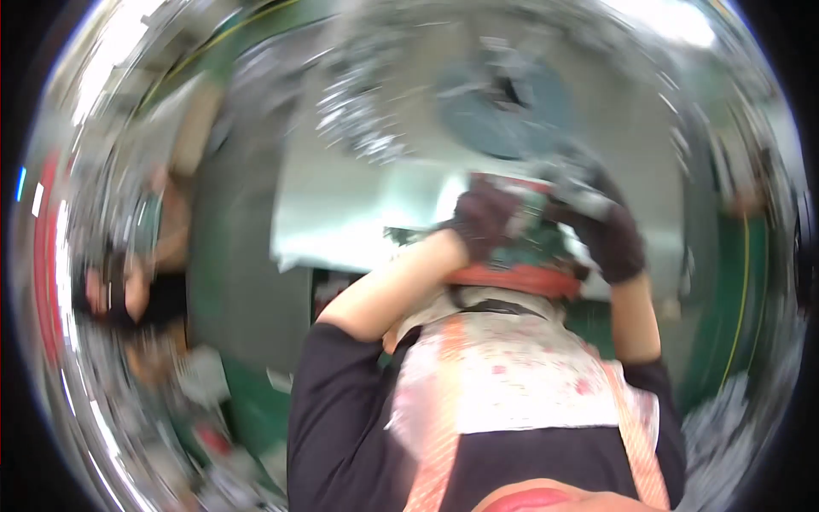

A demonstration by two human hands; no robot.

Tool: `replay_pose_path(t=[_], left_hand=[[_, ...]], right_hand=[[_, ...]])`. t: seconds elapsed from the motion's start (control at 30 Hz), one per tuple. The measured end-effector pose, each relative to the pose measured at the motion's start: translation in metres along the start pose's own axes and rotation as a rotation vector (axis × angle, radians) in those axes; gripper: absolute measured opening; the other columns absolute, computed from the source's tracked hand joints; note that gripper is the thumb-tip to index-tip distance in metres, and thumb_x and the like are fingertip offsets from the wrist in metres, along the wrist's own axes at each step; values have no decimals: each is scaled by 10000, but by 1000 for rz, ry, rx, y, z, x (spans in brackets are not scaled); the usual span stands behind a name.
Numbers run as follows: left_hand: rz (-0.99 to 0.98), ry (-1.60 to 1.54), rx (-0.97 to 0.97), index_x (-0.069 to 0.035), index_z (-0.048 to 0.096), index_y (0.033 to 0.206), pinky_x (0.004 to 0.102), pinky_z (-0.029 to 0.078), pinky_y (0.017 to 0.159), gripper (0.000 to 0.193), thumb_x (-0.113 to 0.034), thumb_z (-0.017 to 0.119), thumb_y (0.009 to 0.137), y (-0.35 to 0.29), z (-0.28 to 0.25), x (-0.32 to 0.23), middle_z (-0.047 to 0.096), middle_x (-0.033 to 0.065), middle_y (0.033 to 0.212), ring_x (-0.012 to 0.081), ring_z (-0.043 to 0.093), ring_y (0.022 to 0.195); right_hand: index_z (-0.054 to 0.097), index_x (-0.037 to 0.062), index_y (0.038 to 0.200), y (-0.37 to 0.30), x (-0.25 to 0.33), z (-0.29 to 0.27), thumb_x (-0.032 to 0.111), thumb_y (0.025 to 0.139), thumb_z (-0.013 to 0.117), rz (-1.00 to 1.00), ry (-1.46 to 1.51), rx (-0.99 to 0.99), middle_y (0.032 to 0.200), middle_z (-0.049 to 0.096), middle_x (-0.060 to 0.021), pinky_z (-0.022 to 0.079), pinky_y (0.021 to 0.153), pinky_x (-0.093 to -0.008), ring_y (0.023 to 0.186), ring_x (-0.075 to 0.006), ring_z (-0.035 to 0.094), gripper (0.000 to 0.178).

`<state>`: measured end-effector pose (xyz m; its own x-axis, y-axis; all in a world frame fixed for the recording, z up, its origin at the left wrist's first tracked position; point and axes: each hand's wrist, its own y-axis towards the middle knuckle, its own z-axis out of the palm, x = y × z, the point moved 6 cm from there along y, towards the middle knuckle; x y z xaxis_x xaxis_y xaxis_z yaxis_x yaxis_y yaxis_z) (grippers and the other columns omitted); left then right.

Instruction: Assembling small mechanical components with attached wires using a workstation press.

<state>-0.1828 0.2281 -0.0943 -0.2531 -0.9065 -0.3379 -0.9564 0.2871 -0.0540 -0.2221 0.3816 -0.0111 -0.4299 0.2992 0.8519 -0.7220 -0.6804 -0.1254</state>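
Here we are, both hands in and busy over a red-rimmed container (515,279), which sits right at the wearer's front by the near edge of the metal table (320,209). The left hand (486,218), dark-gloved, is at its left side, fingers seemingly curled, though blur keeps us from telling whether they clamp anything. Across from it, the right hand (612,241) is at a shiny grey piece (587,196); whether those fingers are closed on it, we cannot tell either. How far along? We judge the handling to be mid-flow: something green shows inside the container, and a heap of shiny pieces (354,111) lies loose beyond, but we cannot split done from left. Now our count: two gloved hands, one container, one blue-grey disc (482,124) farther back, one grey piece at the right hand, one main heap, its pieces too smeared to number.
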Motion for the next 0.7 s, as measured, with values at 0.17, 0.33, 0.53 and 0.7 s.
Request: replay_pose_path(t=[0.17, 0.33, 0.53, 0.7], left_hand=[[271, 126, -206, -213, 701, 1225, 525, 389, 1086, 375, -327, 692, 868, 11, 5, -5, 660, 120, 1314, 307, 600, 1251], [303, 171, -194, -191, 703, 1199, 519, 384, 1092, 377, -367, 692, 866, 9, 16, -5, 657, 109, 1304, 303, 590, 1254], [269, 166, -175, -199, 706, 1180, 521, 380, 1089, 355, -368, 688, 868, 3, 19, -6, 669, 78, 1261, 308, 594, 1231], [278, 162, -222, -204, 717, 1165, 522, 377, 1091, 347, -385, 684, 871, 12, 25, -1, 679, 77, 1244, 314, 601, 1215]], right_hand=[[409, 43, 1539, -11, 6, -1, 204, 908, 629, -107, 68, -23, 1314, 594, -92, 477, 1063, -344, 1208, -193, 587, 687], [449, 41, 1515, -20, -7, -4, 109, 933, 598, -145, -64, -62, 1275, 604, -57, 474, 1056, -332, 1182, -157, 578, 604], [448, 35, 1509, -20, -14, -2, 71, 923, 613, -139, 8, -41, 1258, 605, -59, 469, 1062, -332, 1180, -158, 576, 610], [433, 38, 1515, -13, -15, -6, 66, 914, 615, -140, 108, -20, 1265, 607, -70, 471, 1078, -347, 1194, -184, 585, 629]])
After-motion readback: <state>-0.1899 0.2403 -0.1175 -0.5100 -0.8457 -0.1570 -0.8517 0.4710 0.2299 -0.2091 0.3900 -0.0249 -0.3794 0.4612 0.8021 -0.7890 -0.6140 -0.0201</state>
